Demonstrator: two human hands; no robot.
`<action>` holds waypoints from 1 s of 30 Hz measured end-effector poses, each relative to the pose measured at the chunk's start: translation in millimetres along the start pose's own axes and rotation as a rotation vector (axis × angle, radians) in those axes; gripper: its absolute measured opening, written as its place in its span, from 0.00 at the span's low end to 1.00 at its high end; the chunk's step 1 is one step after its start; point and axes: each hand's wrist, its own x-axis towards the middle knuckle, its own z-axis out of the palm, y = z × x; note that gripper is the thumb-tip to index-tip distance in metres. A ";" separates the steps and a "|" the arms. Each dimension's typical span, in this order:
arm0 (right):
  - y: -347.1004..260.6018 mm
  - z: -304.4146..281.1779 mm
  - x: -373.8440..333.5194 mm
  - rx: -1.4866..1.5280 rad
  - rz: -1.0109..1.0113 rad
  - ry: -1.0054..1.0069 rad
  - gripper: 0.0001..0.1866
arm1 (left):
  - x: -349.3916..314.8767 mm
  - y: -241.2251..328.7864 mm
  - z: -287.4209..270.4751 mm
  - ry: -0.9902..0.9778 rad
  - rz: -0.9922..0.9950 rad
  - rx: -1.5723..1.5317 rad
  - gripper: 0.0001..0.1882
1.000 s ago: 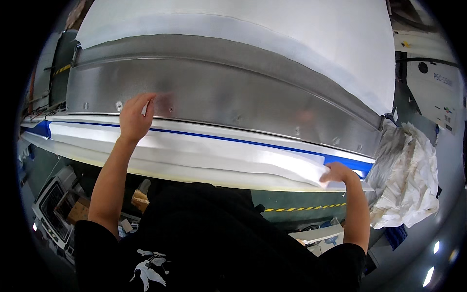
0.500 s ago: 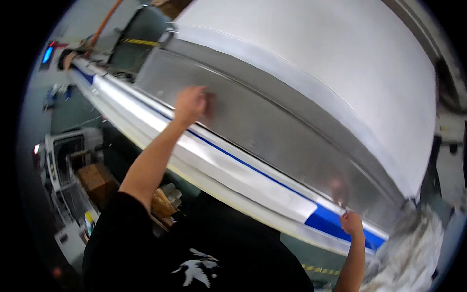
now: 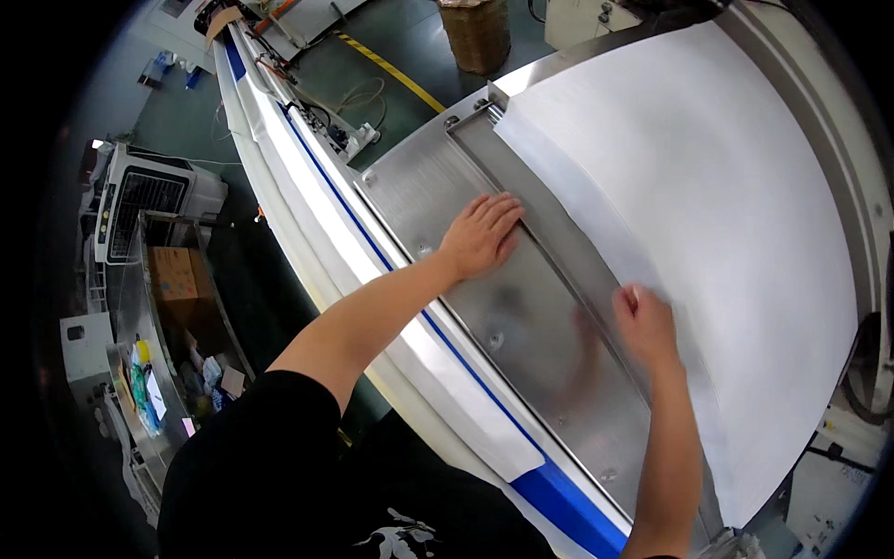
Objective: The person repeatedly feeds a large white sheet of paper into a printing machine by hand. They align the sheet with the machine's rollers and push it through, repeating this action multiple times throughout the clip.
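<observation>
My left hand (image 3: 480, 235) lies palm down with its fingers stretched out on a brushed metal plate (image 3: 535, 349). Past its fingertips runs the groove between that plate and a wide white sheet (image 3: 689, 177). My right hand (image 3: 644, 321) is closed, thumb on top, over the near edge of the sheet. Whatever is inside its curled fingers, if anything, stays hidden. Along the plate's near side runs a long rail covered in white cloth (image 3: 447, 387), with a blue strip (image 3: 568, 508) showing at its lower end.
A white air cooler (image 3: 154, 205) stands at the far left. Below it, a metal cart (image 3: 237, 321) carries a cardboard box (image 3: 175, 279) and small items. Beyond the plate, a wrapped brown drum (image 3: 475, 35) stands on the green floor near a yellow line (image 3: 391, 70).
My view has turned toward the white sheet. My left hand has flattened on the plate near the groove. My right hand has left the blue strip and reached the sheet's edge.
</observation>
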 end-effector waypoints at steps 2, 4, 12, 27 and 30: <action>-16.1 -1.1 62.5 0.057 -0.036 0.077 0.12 | 5.7 2.2 7.6 0.008 -0.002 -0.046 0.23; -34.9 -9.0 116.9 0.107 -0.039 0.094 0.12 | 10.6 8.3 7.8 0.007 -0.006 -0.087 0.23; -74.0 5.5 255.6 0.068 -0.151 0.165 0.12 | 13.5 2.1 5.6 -0.011 -0.040 -0.110 0.24; -74.9 9.6 272.5 0.071 0.030 0.164 0.11 | 29.4 -5.4 6.1 0.035 -0.069 -0.190 0.24; -78.4 10.4 272.5 0.055 0.040 0.180 0.10 | 59.2 -21.2 4.4 0.132 -0.101 -0.167 0.25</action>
